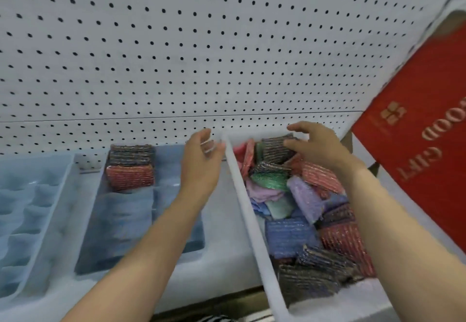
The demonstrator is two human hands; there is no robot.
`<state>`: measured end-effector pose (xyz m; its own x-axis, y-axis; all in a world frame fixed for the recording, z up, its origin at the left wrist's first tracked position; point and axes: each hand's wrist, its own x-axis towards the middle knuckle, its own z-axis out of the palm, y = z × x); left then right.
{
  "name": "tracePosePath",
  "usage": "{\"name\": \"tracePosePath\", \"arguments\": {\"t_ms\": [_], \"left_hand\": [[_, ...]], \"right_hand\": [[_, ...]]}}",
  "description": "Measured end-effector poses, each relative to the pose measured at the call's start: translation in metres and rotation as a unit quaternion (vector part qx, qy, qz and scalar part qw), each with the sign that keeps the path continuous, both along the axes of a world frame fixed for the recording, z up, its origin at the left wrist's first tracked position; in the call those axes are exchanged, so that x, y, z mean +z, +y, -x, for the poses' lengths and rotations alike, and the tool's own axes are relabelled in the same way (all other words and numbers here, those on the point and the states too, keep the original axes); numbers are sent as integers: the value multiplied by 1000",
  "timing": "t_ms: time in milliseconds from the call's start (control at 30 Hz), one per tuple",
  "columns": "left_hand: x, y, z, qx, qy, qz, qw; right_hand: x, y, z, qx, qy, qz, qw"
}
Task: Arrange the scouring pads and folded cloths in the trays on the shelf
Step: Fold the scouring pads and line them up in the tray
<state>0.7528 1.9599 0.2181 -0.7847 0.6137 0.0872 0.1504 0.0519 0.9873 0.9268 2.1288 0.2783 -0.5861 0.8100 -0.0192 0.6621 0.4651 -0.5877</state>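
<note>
A white tray on the right holds a loose heap of several scouring pads and cloths in red, dark, green, purple and blue. The blue tray to its left has a dark pad and a red pad standing at its far end. My left hand hovers empty between the two trays, fingers relaxed. My right hand is spread over the far end of the white tray. Its thumb touches a dark striped pad, but the fingers are not closed on it.
A pale blue divided tray stands at the far left. A white pegboard wall rises behind the trays. A red gift box leans at the right, close to my right forearm. The shelf's front edge runs along the bottom.
</note>
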Motion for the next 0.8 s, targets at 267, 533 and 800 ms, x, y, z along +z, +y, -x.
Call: {"name": "tracePosePath", "arguments": {"t_ms": [267,533,800], "left_hand": [[-1,68,-96,-169,-62,58,982],[-15,89,-106,-182,-119,159,963],[-19,89,-102,-194,-148,151,958]], "right_hand": [[-28,54,-85,66,-173,111,976],[-63,68,-62,68,-171,31,982],[-35,76,-68,-20,6,-55,998]]}}
